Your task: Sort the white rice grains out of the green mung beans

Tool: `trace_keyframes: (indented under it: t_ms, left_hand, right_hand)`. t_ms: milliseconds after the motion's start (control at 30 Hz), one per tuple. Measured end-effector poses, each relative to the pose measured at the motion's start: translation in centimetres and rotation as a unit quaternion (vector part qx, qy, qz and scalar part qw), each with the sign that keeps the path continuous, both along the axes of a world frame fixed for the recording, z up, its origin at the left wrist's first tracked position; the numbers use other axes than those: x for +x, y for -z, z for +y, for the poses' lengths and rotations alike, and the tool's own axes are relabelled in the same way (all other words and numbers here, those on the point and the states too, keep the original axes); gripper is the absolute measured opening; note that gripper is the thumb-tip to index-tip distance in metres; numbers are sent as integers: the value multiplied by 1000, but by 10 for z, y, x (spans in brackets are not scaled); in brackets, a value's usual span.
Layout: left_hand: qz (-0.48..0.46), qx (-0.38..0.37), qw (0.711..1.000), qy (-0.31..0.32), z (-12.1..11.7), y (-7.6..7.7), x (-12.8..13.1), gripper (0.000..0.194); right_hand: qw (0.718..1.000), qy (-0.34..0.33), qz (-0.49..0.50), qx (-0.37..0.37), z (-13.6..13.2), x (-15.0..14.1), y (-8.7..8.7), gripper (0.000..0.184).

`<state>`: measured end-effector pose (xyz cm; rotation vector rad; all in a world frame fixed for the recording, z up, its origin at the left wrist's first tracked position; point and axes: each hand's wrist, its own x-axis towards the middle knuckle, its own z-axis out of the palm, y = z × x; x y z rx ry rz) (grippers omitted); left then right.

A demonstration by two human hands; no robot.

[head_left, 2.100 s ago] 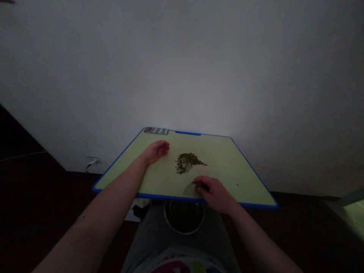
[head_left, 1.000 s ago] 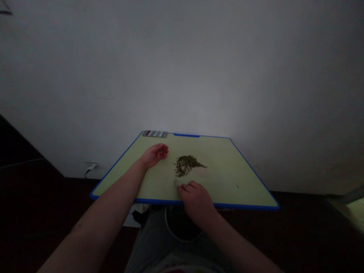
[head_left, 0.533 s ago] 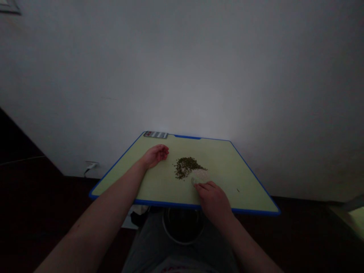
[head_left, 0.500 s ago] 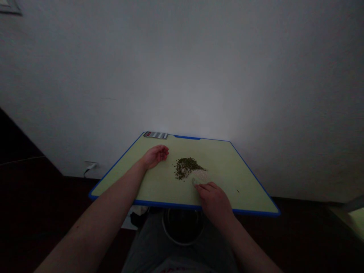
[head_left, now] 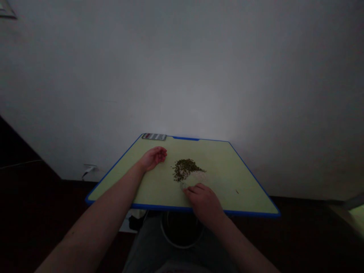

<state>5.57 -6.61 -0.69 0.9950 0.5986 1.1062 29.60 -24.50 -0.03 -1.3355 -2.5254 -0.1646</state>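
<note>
Head view shows little dark green beans (head_left: 185, 167) and tiny pale grains (head_left: 201, 175) on a flat, pale green, blue-edged table (head_left: 224, 161). The right hand (head_left: 204, 201) pinches a small, clear, see-through thing (head_left: 182, 185) just beside them. The left hand (head_left: 154, 157) lies near, half open.

The right hand (head_left: 204, 201) partly hides a clear item (head_left: 182, 185); the counter (head_left: 222, 157) covers part of the bowl (head_left: 182, 247); a frame (head_left: 8, 16) is cropped.

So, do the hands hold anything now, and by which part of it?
The right hand holds a clear thing, apparently by its near edge; its exact form is too dim to tell. The left hand holds nothing visible.
</note>
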Motion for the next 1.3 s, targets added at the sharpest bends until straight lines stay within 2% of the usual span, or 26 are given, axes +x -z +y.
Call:
trace_keyframes:
  t_ms: [200,600,900,1067,1300]
  left_hand:
    - [7,0,1000,-2,-2,-2,1,19]
    - [3,3,1000,-4,-2,-1,1,18]
    - [10,20,1000,-2,-3,-2,1,19]
    - [8,9,1000,1,-3,-1,0,19]
    - [9,22,1000,4,-2,1,0,21]
  right_hand:
    - [1000,27,2,-9,2,-2,-2,32]
    - [996,78,38,-10,2,26,-3,34]
    - [1000,27,-5,-11,-3,6,-6,34]
    - [999,41,-8,-7,3,2,-7,31]
    - [997,73,2,-13,12,18,-6,34]
